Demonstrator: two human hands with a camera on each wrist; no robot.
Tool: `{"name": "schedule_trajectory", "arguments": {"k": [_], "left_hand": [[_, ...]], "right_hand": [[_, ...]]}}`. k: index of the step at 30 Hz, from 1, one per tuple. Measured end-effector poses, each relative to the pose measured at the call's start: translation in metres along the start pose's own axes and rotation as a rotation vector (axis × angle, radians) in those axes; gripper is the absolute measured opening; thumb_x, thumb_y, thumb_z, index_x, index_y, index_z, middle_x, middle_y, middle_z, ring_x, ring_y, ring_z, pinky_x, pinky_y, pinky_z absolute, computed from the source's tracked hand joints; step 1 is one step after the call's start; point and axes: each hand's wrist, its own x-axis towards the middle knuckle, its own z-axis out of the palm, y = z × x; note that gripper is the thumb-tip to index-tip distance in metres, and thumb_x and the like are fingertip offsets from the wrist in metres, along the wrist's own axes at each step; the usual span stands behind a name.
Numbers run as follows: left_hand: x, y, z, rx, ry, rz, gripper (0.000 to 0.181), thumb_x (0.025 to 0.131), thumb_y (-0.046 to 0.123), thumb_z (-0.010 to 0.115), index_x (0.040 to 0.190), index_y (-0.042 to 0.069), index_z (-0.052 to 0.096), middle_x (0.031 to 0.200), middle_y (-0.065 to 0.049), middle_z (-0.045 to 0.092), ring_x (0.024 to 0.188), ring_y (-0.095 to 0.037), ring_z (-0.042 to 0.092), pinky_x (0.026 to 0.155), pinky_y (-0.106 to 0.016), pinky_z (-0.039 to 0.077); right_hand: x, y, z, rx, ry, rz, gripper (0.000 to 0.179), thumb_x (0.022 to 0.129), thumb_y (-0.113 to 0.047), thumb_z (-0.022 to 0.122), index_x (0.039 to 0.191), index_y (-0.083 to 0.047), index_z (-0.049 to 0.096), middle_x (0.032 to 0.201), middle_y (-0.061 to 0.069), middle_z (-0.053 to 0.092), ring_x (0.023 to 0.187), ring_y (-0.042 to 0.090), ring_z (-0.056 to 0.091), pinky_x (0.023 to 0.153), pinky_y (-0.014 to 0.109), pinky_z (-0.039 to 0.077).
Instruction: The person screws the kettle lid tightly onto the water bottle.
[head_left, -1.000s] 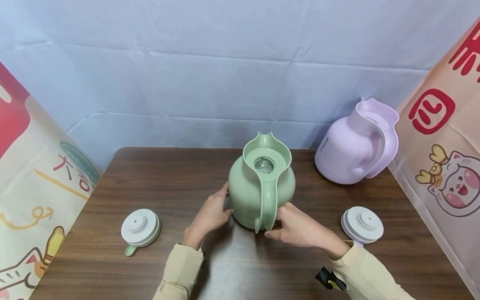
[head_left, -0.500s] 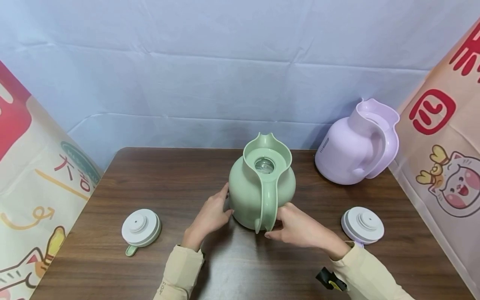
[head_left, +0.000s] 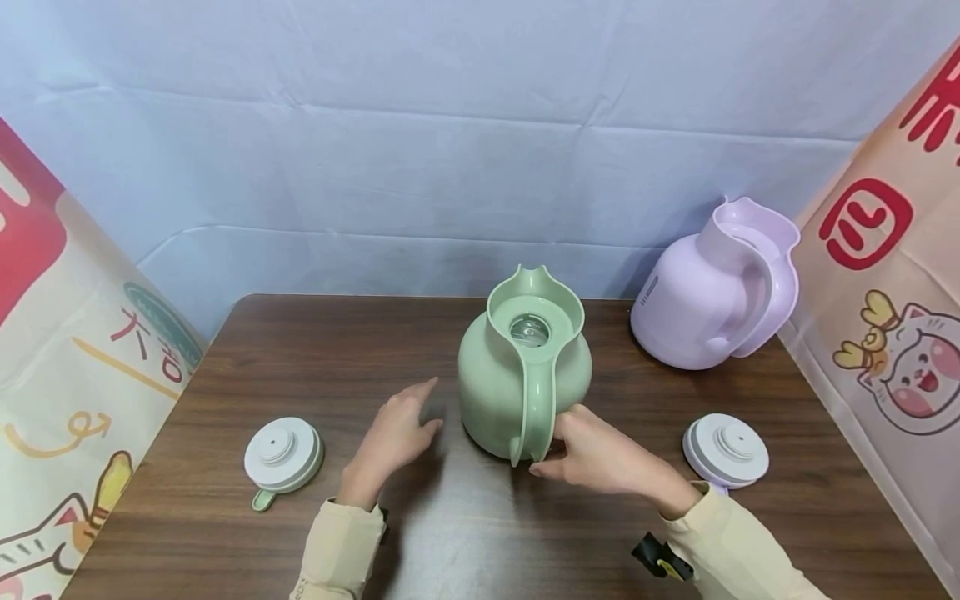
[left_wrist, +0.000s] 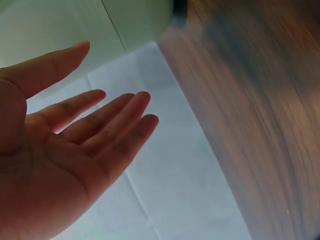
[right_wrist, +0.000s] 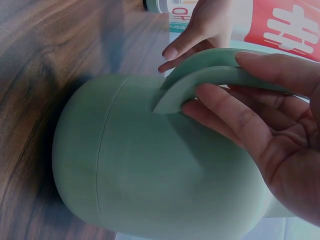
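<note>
A green thermos jug [head_left: 487,383] stands upright on the wooden table with its round mouth uncovered and its handle [head_left: 537,400] toward me. My right hand [head_left: 592,454] grips the lower part of that handle; in the right wrist view the thumb lies along the outside and the fingers [right_wrist: 225,107] go through underneath. Left of the jug, with a gap between, is my left hand [head_left: 393,429], holding nothing. Its fingers are spread and loosely bent in the left wrist view, where the jug's side [left_wrist: 60,35] shows behind the thumb.
A lilac thermos jug [head_left: 682,304] stands at the back right. One white lid with a green tab [head_left: 281,454] lies on the left, another white lid with a lilac tab [head_left: 725,450] on the right. Pale cloth [head_left: 375,167] hangs behind the table [head_left: 330,350], printed banners at both sides.
My left hand has let go of the green thermos jug's side and moved left, toward me. The right hand's grip on the handle and the jug's place are the same.
</note>
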Motion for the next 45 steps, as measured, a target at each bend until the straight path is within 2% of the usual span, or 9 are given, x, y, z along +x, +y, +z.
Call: {"name": "schedule_trajectory", "arguments": {"k": [7,12,16,25,28,31,34,40,45], "left_hand": [[-0.006,-0.013,-0.011,0.067,0.065,-0.044,0.053,0.082,0.009,0.065,0.129,-0.003,0.047,0.125,-0.024,0.050,0.116,-0.040,0.045,0.094,-0.050,0.036],[-0.011,-0.023,-0.019,0.109,0.094,-0.071,0.052,0.080,0.007,0.066,0.128,-0.006,0.047,0.123,-0.027,0.050,0.114,-0.043,0.045,0.093,-0.051,0.036],[-0.016,-0.030,-0.027,0.148,0.116,-0.112,0.052,0.080,0.007,0.065,0.126,-0.008,0.047,0.121,-0.029,0.050,0.113,-0.044,0.044,0.092,-0.053,0.036],[-0.030,-0.047,-0.045,0.245,0.160,-0.213,0.051,0.078,0.009,0.066,0.123,-0.009,0.049,0.116,-0.033,0.051,0.109,-0.050,0.043,0.083,-0.059,0.039],[-0.035,-0.052,-0.050,0.266,0.149,-0.290,0.053,0.078,0.011,0.066,0.125,-0.008,0.048,0.118,-0.033,0.049,0.110,-0.052,0.041,0.080,-0.063,0.037],[-0.039,-0.057,-0.054,0.258,0.107,-0.373,0.056,0.078,0.011,0.064,0.128,-0.007,0.045,0.122,-0.034,0.044,0.112,-0.054,0.035,0.080,-0.066,0.032],[-0.042,-0.063,-0.057,0.240,0.063,-0.430,0.061,0.076,0.011,0.065,0.129,-0.006,0.042,0.124,-0.036,0.040,0.112,-0.056,0.030,0.080,-0.070,0.027],[-0.048,-0.073,-0.058,0.205,0.015,-0.506,0.066,0.070,0.008,0.066,0.130,-0.003,0.040,0.119,-0.040,0.036,0.108,-0.064,0.024,0.077,-0.078,0.017],[-0.052,-0.080,-0.058,0.186,0.007,-0.540,0.067,0.068,0.006,0.063,0.131,0.000,0.040,0.116,-0.041,0.033,0.103,-0.067,0.022,0.075,-0.080,0.015]], "right_hand": [[0.001,0.001,0.000,0.000,0.001,-0.011,0.024,0.071,-0.003,0.073,0.093,-0.013,0.070,0.089,-0.010,0.065,0.087,0.006,0.058,0.078,0.027,0.047],[0.001,0.002,0.000,0.008,0.002,-0.004,0.021,0.071,-0.003,0.074,0.089,-0.014,0.070,0.082,-0.011,0.063,0.080,0.003,0.054,0.075,0.027,0.047],[0.002,0.002,0.000,0.014,-0.001,0.004,0.019,0.071,-0.003,0.074,0.086,-0.014,0.069,0.077,-0.011,0.061,0.075,0.002,0.051,0.071,0.026,0.046],[0.003,0.003,0.001,0.012,0.007,-0.006,0.018,0.070,-0.003,0.074,0.083,-0.014,0.069,0.075,-0.013,0.059,0.073,0.002,0.050,0.071,0.028,0.047],[0.003,0.003,0.001,0.010,0.009,-0.003,0.017,0.070,-0.003,0.074,0.081,-0.014,0.069,0.074,-0.014,0.059,0.072,0.001,0.050,0.070,0.028,0.048],[0.003,0.003,0.001,0.010,0.007,0.003,0.016,0.070,-0.003,0.074,0.081,-0.013,0.069,0.074,-0.013,0.059,0.072,0.001,0.050,0.069,0.027,0.047],[0.003,0.003,0.001,0.011,0.004,0.005,0.016,0.070,-0.003,0.074,0.081,-0.013,0.069,0.075,-0.012,0.060,0.072,0.001,0.050,0.069,0.026,0.047],[0.002,0.003,0.001,0.013,-0.002,0.007,0.018,0.071,-0.003,0.074,0.084,-0.014,0.069,0.077,-0.012,0.060,0.074,0.001,0.051,0.070,0.027,0.047],[0.002,0.003,0.001,0.007,-0.002,0.000,0.021,0.070,-0.002,0.074,0.088,-0.013,0.069,0.080,-0.012,0.061,0.076,0.002,0.052,0.072,0.028,0.047]]}}
